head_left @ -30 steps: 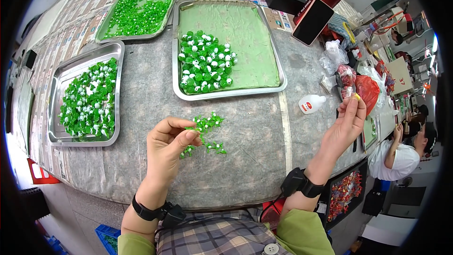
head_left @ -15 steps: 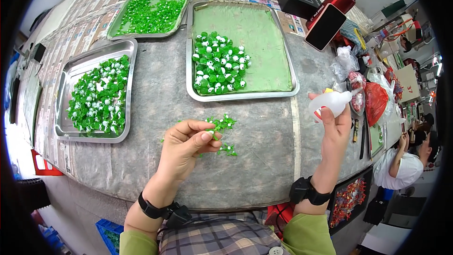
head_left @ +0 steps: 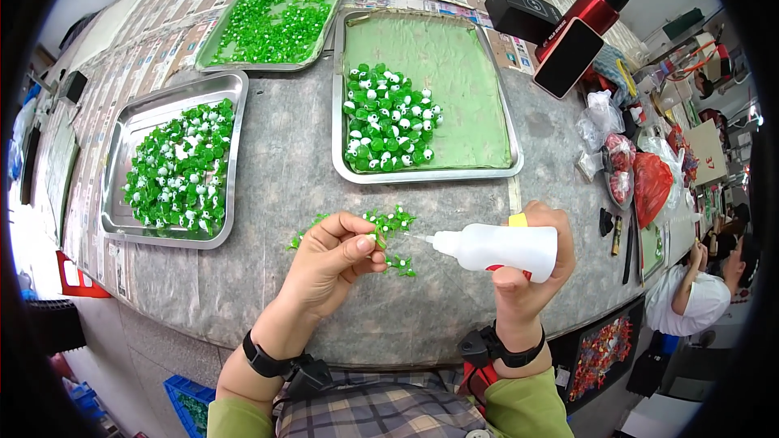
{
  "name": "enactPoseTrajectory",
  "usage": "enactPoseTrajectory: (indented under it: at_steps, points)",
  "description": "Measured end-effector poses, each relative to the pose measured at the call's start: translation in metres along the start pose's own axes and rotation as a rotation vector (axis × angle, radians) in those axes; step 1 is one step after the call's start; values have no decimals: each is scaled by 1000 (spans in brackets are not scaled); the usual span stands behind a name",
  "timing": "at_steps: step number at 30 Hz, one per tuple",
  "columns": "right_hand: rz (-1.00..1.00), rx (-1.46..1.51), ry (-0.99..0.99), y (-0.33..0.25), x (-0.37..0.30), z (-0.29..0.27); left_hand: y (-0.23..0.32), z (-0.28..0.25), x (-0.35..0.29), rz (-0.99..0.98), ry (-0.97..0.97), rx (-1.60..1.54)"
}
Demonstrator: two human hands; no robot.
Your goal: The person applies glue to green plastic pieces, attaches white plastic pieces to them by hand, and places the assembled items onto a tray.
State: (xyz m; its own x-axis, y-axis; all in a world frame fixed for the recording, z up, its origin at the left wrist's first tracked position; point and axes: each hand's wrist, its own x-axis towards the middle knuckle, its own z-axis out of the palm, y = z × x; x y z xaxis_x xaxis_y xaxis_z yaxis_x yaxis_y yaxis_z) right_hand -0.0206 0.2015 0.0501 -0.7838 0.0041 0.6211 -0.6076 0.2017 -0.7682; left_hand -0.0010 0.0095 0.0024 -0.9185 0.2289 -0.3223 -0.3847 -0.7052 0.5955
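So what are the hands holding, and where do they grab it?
The right hand wraps the white squeeze bottle around its body. The left hand pinches a small green piece at its fingertips.

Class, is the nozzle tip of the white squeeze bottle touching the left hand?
Apart. The head view shows grey table between the white squeeze bottle nozzle tip and the left hand; the right hand grips the bottle.

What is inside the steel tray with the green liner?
The lined tray holds a heap of green and white beads at its left side; the rest shows bare green liner. Whatever lies under the heap is covered.
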Motion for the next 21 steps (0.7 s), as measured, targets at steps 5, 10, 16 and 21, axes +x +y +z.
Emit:
enactPoseTrajectory:
  at_steps: [5, 10, 16, 21]
  points:
    - [11, -55, -33, -1, -3, -1, -1, 2, 0, -9, -4, 2]
    - [-20, -118, -71, -1, -3, 1, -2, -2, 1, -4, -26, -4]
    - [-1, -97, -74, -1, -3, 1, -1, 0, 1, -10, -37, -8]
    - [1, -104, -100, -2, -2, 3, -1, -1, 1, -14, -42, -8]
